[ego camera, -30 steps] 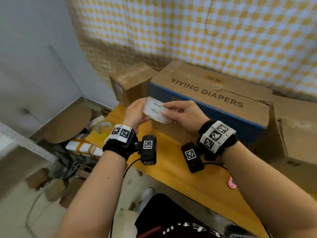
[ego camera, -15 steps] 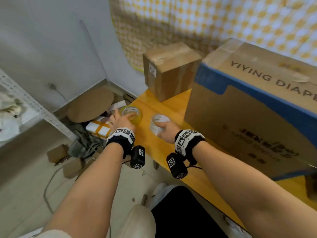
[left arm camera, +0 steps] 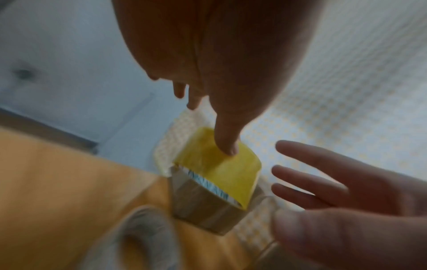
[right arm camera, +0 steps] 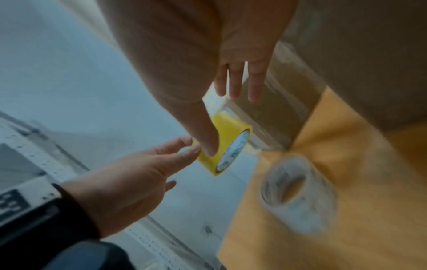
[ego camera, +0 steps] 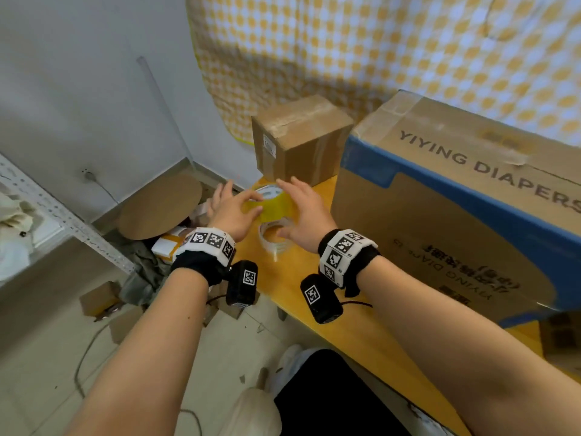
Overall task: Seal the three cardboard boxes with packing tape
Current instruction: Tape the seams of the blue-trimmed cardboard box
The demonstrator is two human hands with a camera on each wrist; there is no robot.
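A yellow tape roll (ego camera: 272, 204) is held on edge just above the table's left end. My left hand (ego camera: 235, 210) pinches it between thumb (left arm camera: 227, 146) and fingers. My right hand (ego camera: 303, 212) hovers at its right side with straight, spread fingers (left arm camera: 307, 175). A clear tape roll (ego camera: 276, 240) lies on the yellow table (ego camera: 276, 278) below my right palm and shows blurred in the right wrist view (right arm camera: 298, 193). Behind stand a small taped cardboard box (ego camera: 301, 140) and a large diaper box (ego camera: 456, 209). A third box (ego camera: 562, 341) shows at the right edge.
Left of the table the floor holds a round cardboard disc (ego camera: 160, 206), a metal shelf rail (ego camera: 63, 215), small packages and a cable. A yellow checked curtain (ego camera: 377, 42) hangs behind the boxes. The diaper box fills the table's right side.
My hands left the front of the diaper box and went down to the table's left end. The right hand put down the clear roll. The left hand took up the yellow roll.
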